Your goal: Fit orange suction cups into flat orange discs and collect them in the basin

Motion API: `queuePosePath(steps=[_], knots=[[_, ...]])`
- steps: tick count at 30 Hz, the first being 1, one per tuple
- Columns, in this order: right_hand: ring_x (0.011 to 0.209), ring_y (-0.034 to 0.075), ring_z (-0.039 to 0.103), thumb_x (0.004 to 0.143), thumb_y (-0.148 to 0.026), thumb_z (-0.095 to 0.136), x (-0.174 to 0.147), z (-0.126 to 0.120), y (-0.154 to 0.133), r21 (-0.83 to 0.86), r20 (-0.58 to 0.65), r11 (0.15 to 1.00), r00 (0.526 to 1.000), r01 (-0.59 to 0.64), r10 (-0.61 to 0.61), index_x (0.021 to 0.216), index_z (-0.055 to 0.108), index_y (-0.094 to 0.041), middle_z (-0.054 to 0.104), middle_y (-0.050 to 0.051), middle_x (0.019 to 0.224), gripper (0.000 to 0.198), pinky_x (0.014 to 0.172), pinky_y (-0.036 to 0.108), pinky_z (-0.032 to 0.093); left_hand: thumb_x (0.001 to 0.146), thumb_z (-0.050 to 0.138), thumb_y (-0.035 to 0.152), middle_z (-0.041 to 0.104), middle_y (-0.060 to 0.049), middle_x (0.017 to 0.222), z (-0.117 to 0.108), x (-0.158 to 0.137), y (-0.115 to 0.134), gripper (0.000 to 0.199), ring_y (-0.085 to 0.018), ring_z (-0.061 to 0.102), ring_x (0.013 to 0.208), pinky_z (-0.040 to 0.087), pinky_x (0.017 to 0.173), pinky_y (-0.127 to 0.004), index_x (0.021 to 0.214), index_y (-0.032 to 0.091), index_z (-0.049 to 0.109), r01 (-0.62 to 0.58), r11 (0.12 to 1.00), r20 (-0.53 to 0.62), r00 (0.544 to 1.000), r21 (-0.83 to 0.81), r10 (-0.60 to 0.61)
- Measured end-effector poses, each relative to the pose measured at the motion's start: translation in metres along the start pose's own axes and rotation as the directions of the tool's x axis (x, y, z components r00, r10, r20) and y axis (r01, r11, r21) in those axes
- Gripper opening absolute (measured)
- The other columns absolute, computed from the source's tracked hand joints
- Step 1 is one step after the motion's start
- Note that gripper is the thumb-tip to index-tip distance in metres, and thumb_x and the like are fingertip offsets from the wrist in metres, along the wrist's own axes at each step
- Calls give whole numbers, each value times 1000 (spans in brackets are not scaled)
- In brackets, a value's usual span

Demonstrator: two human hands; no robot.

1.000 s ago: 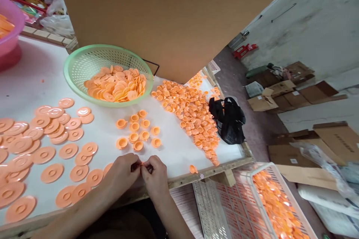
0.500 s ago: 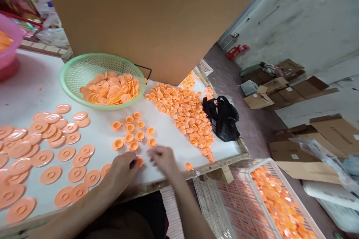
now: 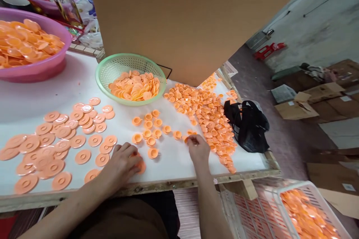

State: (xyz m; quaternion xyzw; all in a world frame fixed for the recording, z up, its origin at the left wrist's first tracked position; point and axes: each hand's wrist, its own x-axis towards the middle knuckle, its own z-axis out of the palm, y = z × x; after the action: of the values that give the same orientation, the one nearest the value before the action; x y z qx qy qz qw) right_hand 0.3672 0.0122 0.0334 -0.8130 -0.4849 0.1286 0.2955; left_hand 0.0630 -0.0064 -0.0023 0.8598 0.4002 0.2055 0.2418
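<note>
My left hand (image 3: 121, 165) is at the table's near edge, its fingers curled onto a small orange plastic saucer (image 3: 142, 167) that they partly hide. Farther right, my right hand (image 3: 198, 151) pinches at a tiny orange toy cup (image 3: 186, 139) beside the big cup pile (image 3: 209, 114). Between the hands stands a loose group of several toy cups (image 3: 147, 133), most with their openings up. Flat orange saucers (image 3: 63, 145) lie spread and overlapping left of my left hand.
A green basket (image 3: 101, 80) holds more saucers; a pink basin (image 3: 56, 61) of orange pieces stands at left. Behind rises a large cardboard box (image 3: 179, 26). A black bag (image 3: 248, 127) lies at the right edge. Below right is a white crate (image 3: 314, 190) of orange pieces.
My right hand has moved right, away from my left hand, to the edge of the cup pile. My left hand now covers part of a saucer. The view has turned left.
</note>
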Motion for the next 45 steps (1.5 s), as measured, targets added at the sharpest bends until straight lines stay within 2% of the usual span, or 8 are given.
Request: queuePosePath(steps=[4,6,12,22,27,32,39,45], knots=[[48,14,55,75,-31,55,-80,16,-25,260,370,947,926,-186,80,79,63,-18,63,1,59,16,50,25,45,81,67,21,60,-5,98,5,11,4,8,-21,48,96,28,79,-38,89,22,67,-11,1000,16,1000,-4,11],[52,14,58,76,-29,54,-105,28,-40,281,443,942,896,-182,41,80,66,-17,66,2,64,17,52,24,46,79,69,19,60,-5,97,2,8,2,9,-22,48,95,28,80,-39,88,21,66,-3,1000,5,1000,26,3],[57,14,60,74,-22,54,-121,46,-64,217,472,969,882,-117,1,72,64,-18,64,0,62,11,56,22,45,86,63,20,59,-5,94,0,-1,0,5,-21,47,92,26,80,-39,81,20,65,-60,998,-14,998,22,60],[56,12,51,76,-17,49,-126,55,-67,32,450,998,891,46,-56,67,54,-19,58,-1,62,11,56,23,37,91,58,20,57,-6,84,11,2,4,15,-21,44,88,27,76,-38,79,16,65,-103,995,-35,994,-7,103],[58,13,50,77,-15,49,-126,54,-69,3,482,998,874,62,-55,68,52,-19,56,-1,63,10,58,23,35,88,54,17,62,-5,85,-1,2,14,17,-19,52,85,32,72,-33,77,19,67,155,957,157,981,-246,-118],[62,13,52,77,-11,49,-125,51,-70,-4,483,997,873,76,-65,72,53,-19,58,-1,68,10,60,23,35,84,52,23,66,0,72,1,13,28,16,-13,57,68,36,62,-24,77,19,65,564,699,392,821,-440,-415],[63,13,50,81,-13,47,-134,55,-67,-68,442,982,888,174,-127,70,47,-19,55,0,69,12,60,25,34,84,47,28,55,2,57,23,9,26,26,-12,48,56,31,55,-23,61,18,46,522,746,309,851,-413,-424],[63,13,54,78,-12,49,-130,58,-63,74,458,992,881,99,-121,69,50,-19,58,0,68,11,62,24,38,85,44,25,57,0,61,20,8,29,22,-13,49,58,31,57,-23,64,18,47,501,780,278,864,-374,-421]])
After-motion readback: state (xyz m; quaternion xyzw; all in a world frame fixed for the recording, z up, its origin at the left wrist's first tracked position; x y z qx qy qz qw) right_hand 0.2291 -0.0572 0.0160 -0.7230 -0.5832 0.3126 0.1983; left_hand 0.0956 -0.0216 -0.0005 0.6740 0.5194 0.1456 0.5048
